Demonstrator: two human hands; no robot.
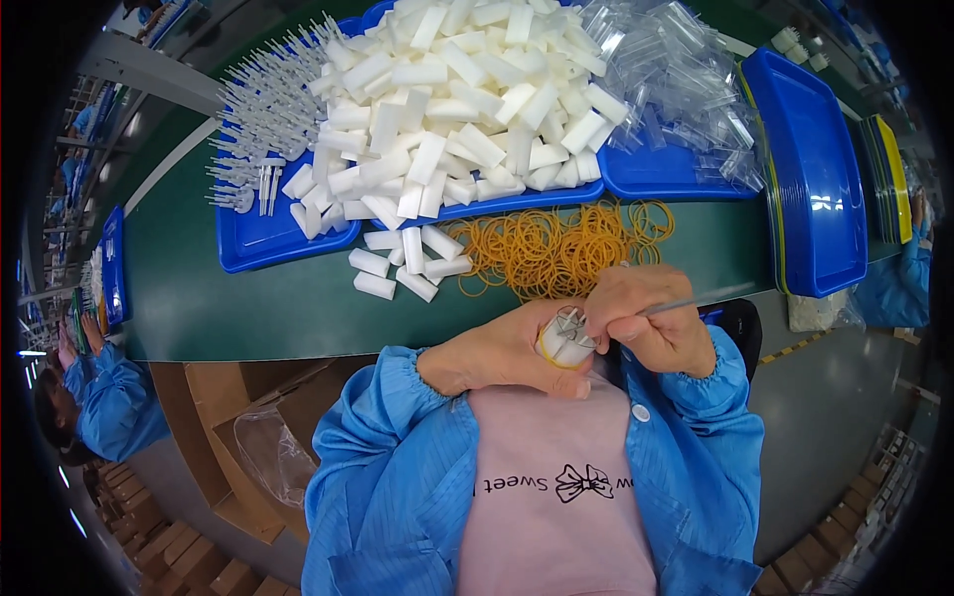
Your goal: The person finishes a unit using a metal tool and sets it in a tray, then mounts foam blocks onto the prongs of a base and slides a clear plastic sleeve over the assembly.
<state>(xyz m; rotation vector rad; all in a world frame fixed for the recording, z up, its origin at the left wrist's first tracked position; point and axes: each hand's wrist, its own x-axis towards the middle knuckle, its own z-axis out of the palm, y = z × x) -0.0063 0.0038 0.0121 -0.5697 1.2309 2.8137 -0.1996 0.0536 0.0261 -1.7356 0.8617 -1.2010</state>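
My left hand (497,356) grips a small bundle of white foam blocks (564,338) bound with a yellow rubber band, held close to my chest. My right hand (651,320) pinches a thin clear plastic piece (696,298) whose tip touches the bundle's end. Just beyond my hands lies a loose heap of yellow rubber bands (561,246) on the green table (248,298). Several loose white foam blocks (407,263) lie left of the bands.
A blue tray (258,243) carries a big pile of foam blocks (462,99) and clear plastic pins (263,119). Clear plastic tubes (686,79) lie at the right. Stacked blue trays (810,179) stand far right. A cardboard box (238,417) sits below left. Other workers in blue sit at both sides.
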